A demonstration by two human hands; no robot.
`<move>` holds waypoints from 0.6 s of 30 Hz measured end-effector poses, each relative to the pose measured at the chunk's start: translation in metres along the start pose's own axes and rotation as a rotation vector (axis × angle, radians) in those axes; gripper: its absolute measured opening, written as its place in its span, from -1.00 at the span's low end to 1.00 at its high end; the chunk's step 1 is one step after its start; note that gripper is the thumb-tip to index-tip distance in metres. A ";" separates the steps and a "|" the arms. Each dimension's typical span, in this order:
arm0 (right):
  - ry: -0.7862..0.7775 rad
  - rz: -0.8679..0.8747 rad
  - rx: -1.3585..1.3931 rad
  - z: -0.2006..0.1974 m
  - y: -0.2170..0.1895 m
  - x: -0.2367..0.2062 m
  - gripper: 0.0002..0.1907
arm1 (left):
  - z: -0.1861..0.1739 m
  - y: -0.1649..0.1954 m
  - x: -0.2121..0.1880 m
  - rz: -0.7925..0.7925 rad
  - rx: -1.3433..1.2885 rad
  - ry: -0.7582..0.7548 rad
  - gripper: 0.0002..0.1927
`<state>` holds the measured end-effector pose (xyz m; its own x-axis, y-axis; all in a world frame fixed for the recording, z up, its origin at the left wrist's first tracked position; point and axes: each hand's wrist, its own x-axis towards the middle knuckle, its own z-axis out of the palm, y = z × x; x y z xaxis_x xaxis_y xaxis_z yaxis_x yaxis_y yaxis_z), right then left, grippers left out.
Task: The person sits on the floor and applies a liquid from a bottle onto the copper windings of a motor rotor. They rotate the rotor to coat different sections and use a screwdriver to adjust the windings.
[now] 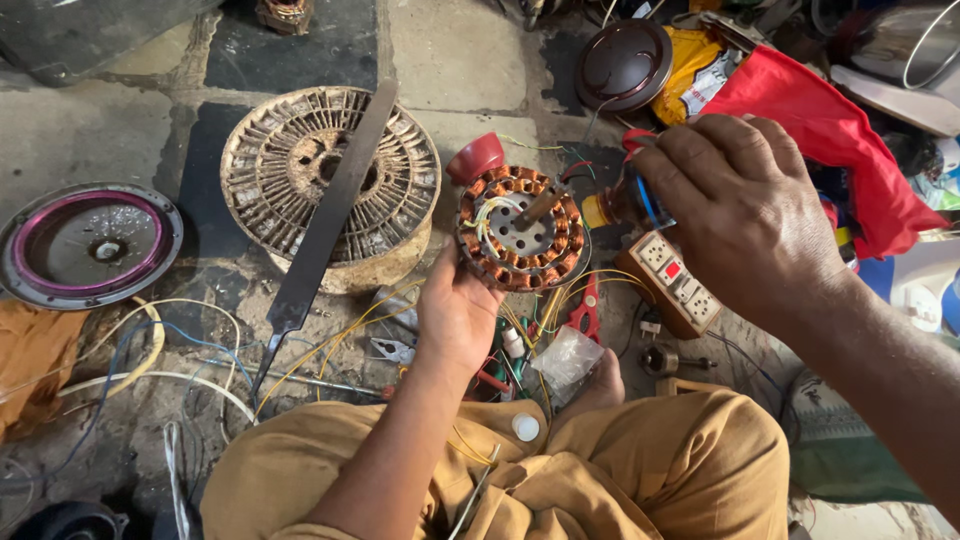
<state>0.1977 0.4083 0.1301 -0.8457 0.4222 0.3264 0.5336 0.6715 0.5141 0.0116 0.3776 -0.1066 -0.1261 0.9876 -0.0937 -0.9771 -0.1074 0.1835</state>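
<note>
We see a round motor part (521,228) wound with copper wire, with a short metal rod sticking up in its middle. It sits in the left hand (456,312), whose fingers curl under its lower edge and hold it up above the floor. Just beside it, the right hand (745,215) wraps its fingers tight around a small bottle (618,205) with a yellow tip — tipped toward the copper part. Near them lie a socket box (672,281) and red pliers (584,312). Farther left rests a big round metal rotor (400,190) — a long flat blade (325,225) lies across it.
</note>
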 end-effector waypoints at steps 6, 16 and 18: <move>0.015 0.010 0.005 0.003 -0.001 0.001 -0.46 | -0.003 0.008 0.008 0.025 0.063 0.050 -0.66; 0.012 0.018 0.004 0.005 0.002 -0.002 -0.44 | 0.001 0.013 0.012 0.053 0.120 0.025 -0.64; -0.004 0.028 0.028 0.006 0.002 -0.002 -0.43 | 0.002 0.014 0.014 0.043 0.129 0.062 -0.64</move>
<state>0.2005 0.4120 0.1254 -0.8304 0.4437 0.3370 0.5570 0.6759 0.4826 -0.0032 0.3898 -0.1039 -0.1816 0.9730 -0.1427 -0.9411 -0.1299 0.3123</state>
